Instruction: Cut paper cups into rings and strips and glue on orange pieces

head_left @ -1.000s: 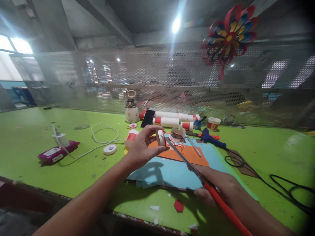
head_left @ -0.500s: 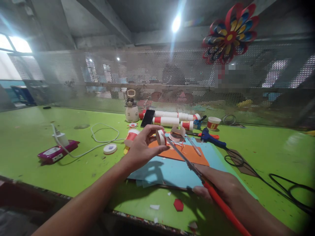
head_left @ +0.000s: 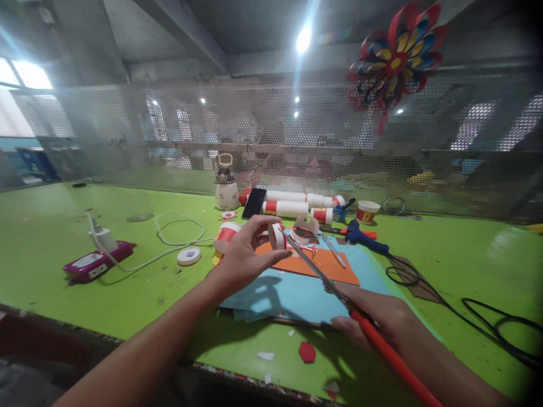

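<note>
My left hand (head_left: 250, 249) pinches a small cut paper cup base (head_left: 277, 236), a short white ring with a reddish edge, and holds it above the sheets. In my right hand (head_left: 377, 316) are long scissors (head_left: 314, 268) with red-orange handles. Their blade tips reach the rim of the cup base. Below lie an orange sheet (head_left: 331, 268) and light blue sheets (head_left: 292, 299). Just behind the blades sit a curled cut paper strip (head_left: 306, 227) and a pen-like tool (head_left: 334, 250). Whether the blades touch the paper is hard to make out.
A blue glue gun (head_left: 367, 237) with a black cord (head_left: 449, 305) lies right. Stacked paper cups (head_left: 286, 208), a phone (head_left: 254, 203), a bottle (head_left: 227, 189) and a single cup (head_left: 367, 212) stand behind. Left are a purple power strip (head_left: 99, 261) and a white lid (head_left: 189, 256).
The scissor tips have shifted slightly left and up, closer to the rim of the cup base. The left hand keeps nearly the same place, and the view has moved a little.
</note>
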The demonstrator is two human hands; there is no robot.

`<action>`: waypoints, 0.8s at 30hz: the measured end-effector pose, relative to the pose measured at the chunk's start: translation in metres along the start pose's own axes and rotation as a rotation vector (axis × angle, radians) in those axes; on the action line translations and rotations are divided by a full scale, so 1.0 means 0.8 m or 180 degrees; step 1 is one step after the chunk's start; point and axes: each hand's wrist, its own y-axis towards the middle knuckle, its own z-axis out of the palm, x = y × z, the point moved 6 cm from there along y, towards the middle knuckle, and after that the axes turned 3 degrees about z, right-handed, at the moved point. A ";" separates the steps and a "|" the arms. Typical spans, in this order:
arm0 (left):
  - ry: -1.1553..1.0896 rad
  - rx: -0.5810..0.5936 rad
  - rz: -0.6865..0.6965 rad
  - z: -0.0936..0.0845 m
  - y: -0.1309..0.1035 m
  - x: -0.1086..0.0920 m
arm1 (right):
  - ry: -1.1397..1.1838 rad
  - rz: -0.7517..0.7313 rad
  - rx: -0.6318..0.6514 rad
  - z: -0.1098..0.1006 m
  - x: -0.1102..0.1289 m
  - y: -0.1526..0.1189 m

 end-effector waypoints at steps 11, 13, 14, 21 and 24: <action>0.0058 0.0147 -0.0022 -0.004 0.001 -0.010 | 0.1636 0.0527 0.0436 0.003 -0.011 -0.005; 0.0052 0.0162 -0.0062 -0.005 0.001 -0.007 | 0.1209 0.0414 0.0270 -0.003 -0.006 -0.002; 0.0043 0.0172 -0.0090 -0.005 0.001 -0.005 | 0.0921 0.0324 0.0170 -0.006 -0.002 0.000; -0.0070 0.0140 -0.0033 0.000 0.000 -0.002 | 0.0192 0.0124 0.0182 -0.010 0.011 0.007; 0.0022 0.0086 0.0051 0.001 0.000 -0.005 | 0.0100 0.0085 0.0146 -0.008 0.007 0.005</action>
